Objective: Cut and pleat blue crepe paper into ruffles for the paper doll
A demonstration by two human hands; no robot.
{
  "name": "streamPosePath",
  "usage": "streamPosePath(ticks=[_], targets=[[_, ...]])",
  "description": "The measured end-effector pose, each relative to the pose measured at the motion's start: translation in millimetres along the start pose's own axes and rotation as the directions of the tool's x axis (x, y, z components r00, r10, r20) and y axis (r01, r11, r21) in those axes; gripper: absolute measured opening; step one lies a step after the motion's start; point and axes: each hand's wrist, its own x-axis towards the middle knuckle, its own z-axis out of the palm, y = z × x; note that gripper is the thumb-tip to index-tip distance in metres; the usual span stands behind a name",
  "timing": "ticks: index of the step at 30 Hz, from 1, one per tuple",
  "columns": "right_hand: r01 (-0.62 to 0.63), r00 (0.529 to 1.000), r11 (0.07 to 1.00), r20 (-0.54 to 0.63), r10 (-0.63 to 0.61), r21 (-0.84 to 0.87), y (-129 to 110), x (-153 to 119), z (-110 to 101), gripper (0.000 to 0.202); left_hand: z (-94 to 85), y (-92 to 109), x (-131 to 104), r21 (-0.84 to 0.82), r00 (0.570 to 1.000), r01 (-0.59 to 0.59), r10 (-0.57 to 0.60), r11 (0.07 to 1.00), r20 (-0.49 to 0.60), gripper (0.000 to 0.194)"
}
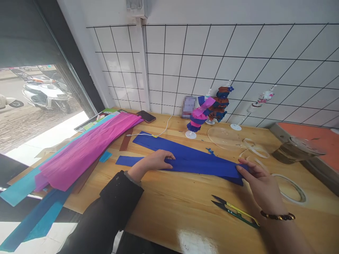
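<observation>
The blue strip (pixel 201 166) is laid on the table (pixel 169 208), betw. both grips. Prob. it is light, soft & easily creased, so it should be held gently by edges. Its end is pinched by the right hand (pixel 262 183); whether it is pinched by the left hand (pixel 156 160), cannot be told. Snips (pixel 235 211) are placed near the right grip, on the body side.

Long, matte, deep-blue strips (pixel 196 165) stretch across the middle of the frame, fanned apart toward centre-left and overlapping toward centre-right; how many layers overlap there is hard to tell.
</observation>
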Motion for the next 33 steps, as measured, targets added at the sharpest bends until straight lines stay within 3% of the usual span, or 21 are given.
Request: streamPosePath(ticks=[4, 12, 19, 22, 27, 33], targets=[[-0.009, 1.000, 0.999, 0.023, 0.010, -0.037, 4, 3, 0, 0.033, -12.1, -11, -5, 0.061, 0.999, 0.031, -0.032, 0.998, 0.007, 0.036], [0.031, 0.997, 0.996, 0.066, -0.025, -0.088, 18, 7, -1, 0.033, -21.3, -20, -9, 0.182, 0.987, 0.033, -0.004, 0.983, -0.159, 0.018], [-0.007, 0.997, 0.985, 0.074, 0.020, -0.171, 19, 9, -3, 0.035, -18.4, -28, -5, 0.220, 0.958, -0.012, 0.074, 0.975, -0.276, 0.029], [-0.011, 0.997, 0.987, 0.073, 0.023, -0.158, 21, 9, -3, 0.036, -17.2, -30, -3, 0.242, 0.915, -0.045, 0.137, 0.969, -0.380, 0.037], [-0.023, 0.994, 0.990, 0.107, 0.038, -0.136, 24, 8, 0, 0.038, -18.3, -30, -1, 0.280, 0.802, -0.065, 0.217, 0.958, -0.556, 0.043], [0.014, 0.990, 0.987, 0.139, 0.008, -0.160, 24, 6, 1, 0.033, -24.8, -34, -4, 0.286, 0.669, 0.075, 0.164, 0.955, -0.725, 0.043]])
